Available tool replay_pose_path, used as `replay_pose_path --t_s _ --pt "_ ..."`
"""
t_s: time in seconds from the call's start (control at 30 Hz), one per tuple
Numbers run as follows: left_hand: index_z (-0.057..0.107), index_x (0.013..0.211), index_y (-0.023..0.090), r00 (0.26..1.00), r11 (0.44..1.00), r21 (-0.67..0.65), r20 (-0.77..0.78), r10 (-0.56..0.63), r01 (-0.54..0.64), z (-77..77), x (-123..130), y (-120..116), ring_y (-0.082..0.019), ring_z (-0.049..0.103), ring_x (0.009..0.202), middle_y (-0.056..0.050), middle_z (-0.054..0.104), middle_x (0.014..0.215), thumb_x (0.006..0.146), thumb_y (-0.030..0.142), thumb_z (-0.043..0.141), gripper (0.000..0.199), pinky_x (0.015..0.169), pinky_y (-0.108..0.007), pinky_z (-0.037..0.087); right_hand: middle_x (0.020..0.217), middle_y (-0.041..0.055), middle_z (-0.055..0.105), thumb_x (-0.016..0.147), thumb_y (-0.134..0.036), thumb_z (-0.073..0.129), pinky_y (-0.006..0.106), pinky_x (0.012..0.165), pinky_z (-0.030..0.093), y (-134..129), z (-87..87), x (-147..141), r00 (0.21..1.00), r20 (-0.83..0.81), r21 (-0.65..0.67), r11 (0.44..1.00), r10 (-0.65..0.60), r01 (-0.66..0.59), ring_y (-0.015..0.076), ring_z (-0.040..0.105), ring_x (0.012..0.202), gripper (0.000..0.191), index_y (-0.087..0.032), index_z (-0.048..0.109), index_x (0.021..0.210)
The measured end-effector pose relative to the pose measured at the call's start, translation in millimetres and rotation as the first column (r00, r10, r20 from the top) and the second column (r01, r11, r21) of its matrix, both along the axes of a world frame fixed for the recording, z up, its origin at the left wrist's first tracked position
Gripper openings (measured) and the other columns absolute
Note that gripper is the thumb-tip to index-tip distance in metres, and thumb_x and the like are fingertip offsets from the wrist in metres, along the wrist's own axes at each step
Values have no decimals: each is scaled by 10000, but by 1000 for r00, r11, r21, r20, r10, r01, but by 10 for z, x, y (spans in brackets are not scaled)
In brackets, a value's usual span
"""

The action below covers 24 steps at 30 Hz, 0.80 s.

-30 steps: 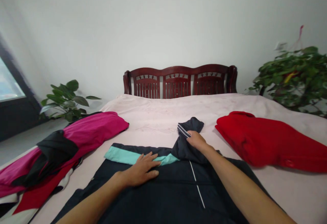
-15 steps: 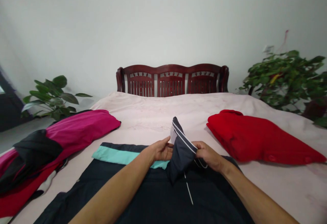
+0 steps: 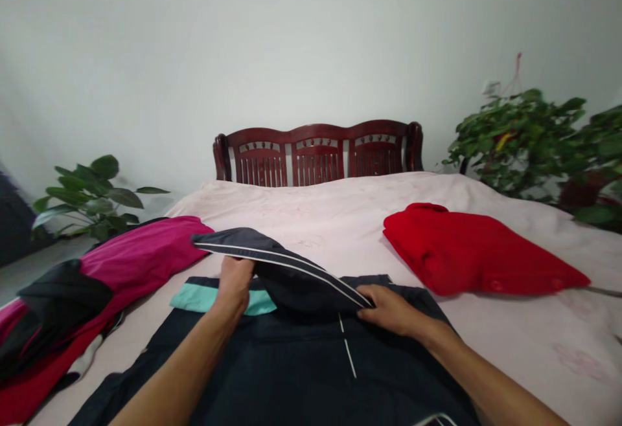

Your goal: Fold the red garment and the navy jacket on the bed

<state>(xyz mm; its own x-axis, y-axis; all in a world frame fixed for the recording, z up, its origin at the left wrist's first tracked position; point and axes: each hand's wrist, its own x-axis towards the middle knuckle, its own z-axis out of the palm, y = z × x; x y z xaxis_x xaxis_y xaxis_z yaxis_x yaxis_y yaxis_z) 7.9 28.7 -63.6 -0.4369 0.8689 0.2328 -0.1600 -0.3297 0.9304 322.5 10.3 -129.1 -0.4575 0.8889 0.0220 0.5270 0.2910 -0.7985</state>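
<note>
L hand point(image 3: 234, 283) sits under the navy sleeve point(image 3: 286, 277), which arcs up off a navy jacket point(image 3: 272, 364) lying spread flat on the near end of the bed point(image 3: 340, 215). The sleeve has white piping along its edge and forms a raised, curved fold across the jacket's upper part, its cuff end poking out left of L hand. L fingers are hidden under the sleeve, so can't tell if open or closed. R hand point(image 3: 391, 309) is at the other end of the fold, w/ R fingers point(image 3: 365, 303) closed on the sleeve's piped edge, just above the jacket's white center piping point(image 3: 346, 348). A mint band point(image 3: 194, 298) runs across the jacket's far edge, partly under the sleeve. On the bed, left of the jacket: a folded magenta garment point(image 3: 146, 251) w/ a black piece point(image 3: 63, 296) on it, nearly touching the sleeve's tip. Right of the jacket: a folded red garment point(image 3: 466, 251), well apart from R hand. Beyond the bed's far end: a dark red wooden headboard point(image 3: 318, 154), w/ a potted plant on each side point(image 3: 92, 196) point(image 3: 515, 141).
</note>
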Motion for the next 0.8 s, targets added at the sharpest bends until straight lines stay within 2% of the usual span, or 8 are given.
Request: replay_pose_path --t_s 0.07,0.17,0.3,0.37,0.47,0.57,0.67,0.8 --pt "574 1217 211 987 994 -92 -155 38 -53 -107 -281 -120 -82 491 491 98 573 615 641 361 780 630 489 -198 392 848 8 682 760 -264 575 282 713 437 24 -85 81 998 55 27 999 -22 20 195 605 809 122 -206 662 823" --pt "503 1286 176 946 921 -390 -298 -126 0 -417 -670 -236 -84 415 413 104 524 569 659 483 732 734 410 -202 271 798 10 668 805 -336 547 277 670 426 76 -191 142 993 11 33 993 -114 114 184 595 757 178 -195 651 838" --pt "669 952 154 705 742 -670 -519 -484 17 -684 -1238 -182 -158 569 515 13 633 607 592 474 722 485 473 -248 381 773 15 673 828 -364 513 282 667 421 135 -266 142 984 60 79 984 -167 162 183 590 736 220 -193 648 803" --pt "695 833 170 574 783 -618 -665 -477 -66 -663 -1537 -76 -197 632 614 -10 666 635 600 478 700 386 554 -267 444 829 26 701 857 -381 481 296 714 435 136 -254 141 981 91 102 982 -169 160 198 619 791 266 -197 673 843" --pt "720 924 186 435 863 -435 -849 -299 -256 -535 -1883 137 -259 697 855 -58 746 856 666 522 647 430 704 -293 500 891 30 728 892 -431 447 309 763 442 96 -188 162 970 131 114 975 -204 189 216 648 855 328 -217 697 890" --pt "726 953 166 327 815 -393 -907 -266 -426 -481 -2007 374 -332 688 1011 -138 752 1002 718 566 595 482 796 -351 510 873 25 735 867 -442 492 308 741 428 37 -117 186 940 227 138 963 -256 229 224 650 852 297 -239 706 833" --pt "719 778 159 319 749 -430 -899 -301 -504 -550 -1964 573 -406 682 1013 -195 750 935 697 572 621 432 811 -417 509 865 30 734 815 -430 553 319 748 412 -3 -93 175 896 319 208 945 -309 252 241 634 885 238 -250 701 763" --pt "664 679 187 349 745 -412 -902 -253 -524 -589 -1892 663 -378 699 942 -142 744 825 659 490 677 304 785 -397 513 843 39 717 807 -408 520 332 764 416 -4 -132 128 901 297 221 941 -316 257 243 620 879 229 -243 677 781"
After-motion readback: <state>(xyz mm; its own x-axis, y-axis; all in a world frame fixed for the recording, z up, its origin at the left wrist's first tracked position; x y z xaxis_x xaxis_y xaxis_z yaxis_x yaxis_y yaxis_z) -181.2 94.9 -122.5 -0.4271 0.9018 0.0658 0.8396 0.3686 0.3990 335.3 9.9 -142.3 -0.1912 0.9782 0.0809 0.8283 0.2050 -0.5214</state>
